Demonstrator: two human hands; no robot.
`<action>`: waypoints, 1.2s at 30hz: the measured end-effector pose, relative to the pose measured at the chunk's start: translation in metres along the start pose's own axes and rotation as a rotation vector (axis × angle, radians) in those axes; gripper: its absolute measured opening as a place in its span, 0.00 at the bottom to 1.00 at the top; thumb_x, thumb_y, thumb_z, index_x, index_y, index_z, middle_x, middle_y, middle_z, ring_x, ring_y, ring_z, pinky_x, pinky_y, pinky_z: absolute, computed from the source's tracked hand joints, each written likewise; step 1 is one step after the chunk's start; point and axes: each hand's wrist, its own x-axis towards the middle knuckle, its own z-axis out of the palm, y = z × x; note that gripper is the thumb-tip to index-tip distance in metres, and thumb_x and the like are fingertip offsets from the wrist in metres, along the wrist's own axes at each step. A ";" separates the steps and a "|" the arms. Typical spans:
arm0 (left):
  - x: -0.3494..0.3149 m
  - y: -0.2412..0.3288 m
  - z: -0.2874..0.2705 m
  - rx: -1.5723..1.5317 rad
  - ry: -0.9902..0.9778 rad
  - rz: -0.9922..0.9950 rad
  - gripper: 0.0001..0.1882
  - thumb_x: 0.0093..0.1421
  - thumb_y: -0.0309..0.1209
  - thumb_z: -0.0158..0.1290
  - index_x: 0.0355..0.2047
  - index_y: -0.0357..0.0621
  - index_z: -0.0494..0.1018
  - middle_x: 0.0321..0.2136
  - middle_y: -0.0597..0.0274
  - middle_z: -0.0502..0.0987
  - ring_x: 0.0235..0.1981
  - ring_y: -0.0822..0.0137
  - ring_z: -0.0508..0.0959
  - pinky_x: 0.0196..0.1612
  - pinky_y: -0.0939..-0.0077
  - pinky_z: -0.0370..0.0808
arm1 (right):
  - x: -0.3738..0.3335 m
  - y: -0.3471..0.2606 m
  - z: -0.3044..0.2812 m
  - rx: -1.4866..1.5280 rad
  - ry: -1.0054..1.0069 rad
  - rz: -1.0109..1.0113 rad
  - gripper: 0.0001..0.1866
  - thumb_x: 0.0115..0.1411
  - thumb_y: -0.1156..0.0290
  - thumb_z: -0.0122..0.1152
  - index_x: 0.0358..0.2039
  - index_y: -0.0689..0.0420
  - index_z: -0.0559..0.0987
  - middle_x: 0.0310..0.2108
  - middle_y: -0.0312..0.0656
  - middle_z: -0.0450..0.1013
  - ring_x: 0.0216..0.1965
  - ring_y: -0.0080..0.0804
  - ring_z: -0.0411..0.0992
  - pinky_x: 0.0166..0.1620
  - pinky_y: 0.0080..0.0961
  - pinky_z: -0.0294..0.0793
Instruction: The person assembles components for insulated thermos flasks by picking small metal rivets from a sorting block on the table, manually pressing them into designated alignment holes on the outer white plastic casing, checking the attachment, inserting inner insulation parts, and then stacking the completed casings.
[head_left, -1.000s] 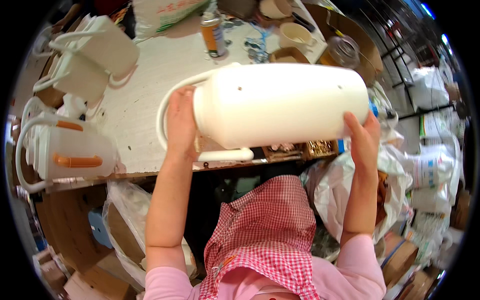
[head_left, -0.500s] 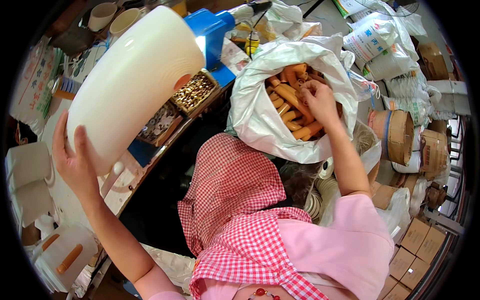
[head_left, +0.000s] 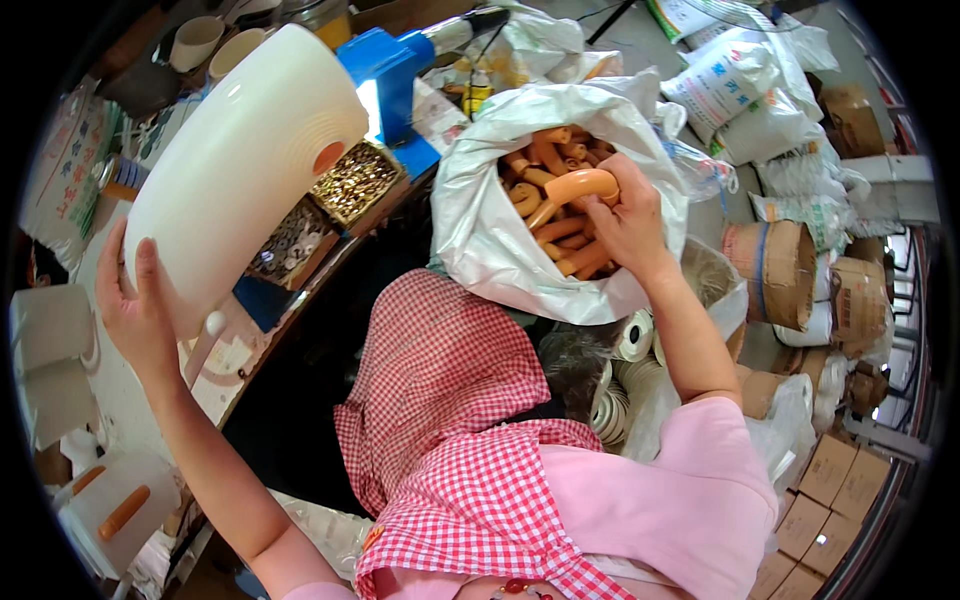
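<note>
My left hand (head_left: 135,310) is closed round the lower end of a large, rounded white plastic piece (head_left: 240,160). This piece stands tilted over the workbench, with ring-shaped ridges and a round orange spot near its right end. My right hand (head_left: 630,215), closed, grips a curved orange plastic handle (head_left: 583,184) at the mouth of a white woven sack (head_left: 470,230). Many similar orange handles (head_left: 582,262) lie heaped inside the sack.
On the bench, a box of brass-coloured fittings (head_left: 357,185) adjoins a tray of small metal parts (head_left: 290,245). Behind them stands a blue machine (head_left: 388,85). White containers with orange handles (head_left: 110,510) are at lower left. Cartons (head_left: 830,470) and filled sacks (head_left: 720,85) line the right.
My right hand has lifted from the heap with a curved orange handle in its grip. My left hand still holds the white piece; the whole view has shifted slightly.
</note>
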 end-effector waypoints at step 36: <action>-0.021 -0.006 -0.016 -0.028 0.055 -0.097 0.30 0.49 0.51 0.65 0.51 0.51 0.78 0.51 0.67 0.78 0.58 0.66 0.72 0.58 0.55 0.67 | 0.206 -0.341 0.158 0.316 -0.919 -0.273 0.14 0.70 0.61 0.58 0.32 0.58 0.73 0.16 0.27 0.64 0.15 0.10 0.59 0.18 0.13 0.58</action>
